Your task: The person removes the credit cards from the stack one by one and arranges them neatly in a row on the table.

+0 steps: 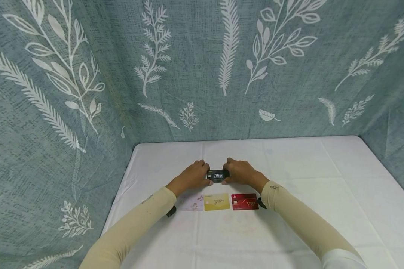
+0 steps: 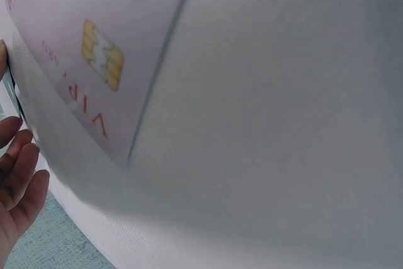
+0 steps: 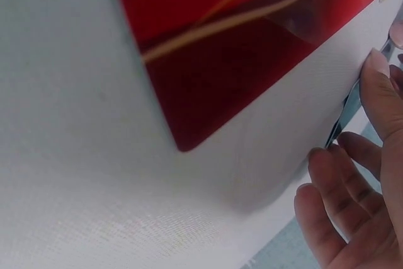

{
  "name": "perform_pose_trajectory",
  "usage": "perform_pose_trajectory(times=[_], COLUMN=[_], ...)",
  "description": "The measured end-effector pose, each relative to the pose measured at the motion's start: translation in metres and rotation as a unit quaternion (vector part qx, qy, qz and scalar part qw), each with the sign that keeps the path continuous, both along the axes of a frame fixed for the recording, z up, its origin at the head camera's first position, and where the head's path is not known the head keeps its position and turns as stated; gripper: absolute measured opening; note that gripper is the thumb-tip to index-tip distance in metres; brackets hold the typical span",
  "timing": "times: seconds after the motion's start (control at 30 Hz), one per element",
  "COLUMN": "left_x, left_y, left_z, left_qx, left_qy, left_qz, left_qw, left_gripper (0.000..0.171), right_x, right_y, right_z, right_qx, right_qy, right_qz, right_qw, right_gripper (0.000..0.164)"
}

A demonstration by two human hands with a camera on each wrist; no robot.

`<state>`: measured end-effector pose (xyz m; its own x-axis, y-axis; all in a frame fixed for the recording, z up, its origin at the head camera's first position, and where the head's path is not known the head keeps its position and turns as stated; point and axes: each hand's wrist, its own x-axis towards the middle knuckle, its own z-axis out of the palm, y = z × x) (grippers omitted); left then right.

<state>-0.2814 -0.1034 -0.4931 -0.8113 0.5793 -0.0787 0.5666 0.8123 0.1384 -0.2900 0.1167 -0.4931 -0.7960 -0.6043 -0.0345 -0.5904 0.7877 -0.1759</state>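
A black card (image 1: 218, 176) marked "Vip" lies between both hands in the head view. My left hand (image 1: 192, 175) pinches its left end, thumb at the near edge and fingers at the far edge. At the opposite end my right hand (image 1: 240, 172) grips it the same way. Both wrist views catch the card almost edge-on, so its face is hidden there. Nearer to the person, three cards lie in a row: a pale pink floral card (image 1: 192, 202), a gold card (image 1: 217, 201) and a red VIP card (image 1: 244, 201). The left forearm partly covers the pink one.
A white cloth covers the table (image 1: 316, 186). Behind it and along both sides hangs a blue-green curtain (image 1: 202, 74) with white leaf prints. Dark wrist-camera parts (image 1: 171, 212) show below the left sleeve, close beside the pink card.
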Motion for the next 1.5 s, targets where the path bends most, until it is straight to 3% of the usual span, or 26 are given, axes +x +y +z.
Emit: perform_pose_trajectory(times=[0.73,1.5], left_x=[0.0024,0.0042], left_y=[0.0001,0.0], left_z=[-0.0005,0.003], left_qx=[0.014,0.056], left_qy=[-0.018,-0.044], left_qz=[0.018,0.009], left_qw=[0.9996,0.9974], left_gripper=[0.057,0.051], right_x=[0.005,0.0057], right_y=[0.0031,0.0029], right_z=[-0.002,-0.0023], right_qx=[0.0,0.0], right_qy=[0.001,0.0], right_qz=[-0.014,-0.007], right_qw=[1.0,1.0], right_gripper=[0.056,0.054])
